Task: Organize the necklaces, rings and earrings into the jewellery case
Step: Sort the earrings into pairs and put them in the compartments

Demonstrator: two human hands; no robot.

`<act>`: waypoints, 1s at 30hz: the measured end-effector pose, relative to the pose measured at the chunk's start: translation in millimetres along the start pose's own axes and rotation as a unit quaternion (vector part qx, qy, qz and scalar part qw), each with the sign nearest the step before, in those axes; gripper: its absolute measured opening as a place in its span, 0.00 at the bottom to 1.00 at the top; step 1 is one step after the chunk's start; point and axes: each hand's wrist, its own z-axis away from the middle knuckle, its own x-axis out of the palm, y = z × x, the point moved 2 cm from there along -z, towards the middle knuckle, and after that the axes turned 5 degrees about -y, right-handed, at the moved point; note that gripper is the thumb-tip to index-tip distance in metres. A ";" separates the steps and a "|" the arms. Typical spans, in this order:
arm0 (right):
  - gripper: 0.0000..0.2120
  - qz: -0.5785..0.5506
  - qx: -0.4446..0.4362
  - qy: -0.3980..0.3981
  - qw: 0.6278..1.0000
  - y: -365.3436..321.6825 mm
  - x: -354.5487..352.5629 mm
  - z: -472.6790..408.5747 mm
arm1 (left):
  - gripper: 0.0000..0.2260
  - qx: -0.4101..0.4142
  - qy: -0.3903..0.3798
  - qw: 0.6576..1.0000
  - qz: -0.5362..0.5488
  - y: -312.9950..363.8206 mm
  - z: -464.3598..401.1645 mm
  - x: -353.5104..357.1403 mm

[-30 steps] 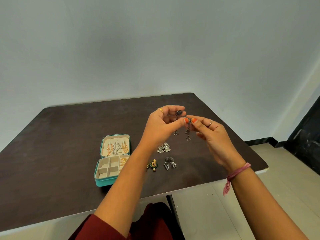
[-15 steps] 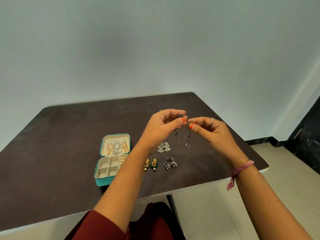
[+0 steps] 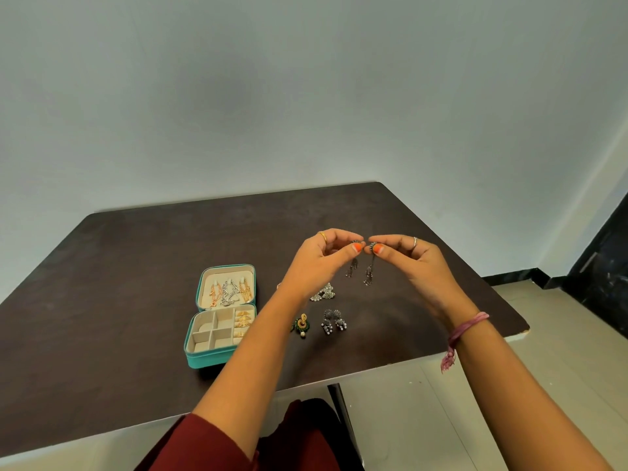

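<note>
Nearest, the teal jewellery case (image 3: 207, 357) lies open on the dark table (image 3: 102, 266), chains in its lid, no readable lettering anywhere. Beyond it, loose earring pairs (image 3: 333, 321) rest on the tabletop. Farther, the left hand (image 3: 323, 260) and right hand (image 3: 413, 263) each pinch one dangling silver earring (image 3: 368, 275), tops nearly touching.

A dark brown table (image 3: 102, 266) stands against a pale wall (image 3: 306, 96).
</note>
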 end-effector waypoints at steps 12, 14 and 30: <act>0.07 0.098 0.035 -0.011 0.994 30.3 -16.3 -5.4 | 0.07 -0.022 0.014 0.996 -0.080 -21.7 -5.7 13.3; 0.07 0.108 0.033 -0.020 0.993 34.1 -17.5 -5.3 | 0.06 -0.030 0.019 0.994 -0.102 -24.6 -5.6 14.6; 0.06 0.187 0.046 -0.072 0.979 68.5 -17.3 -6.5 | 0.05 -0.105 -0.025 0.959 -0.261 -47.1 -5.2 23.3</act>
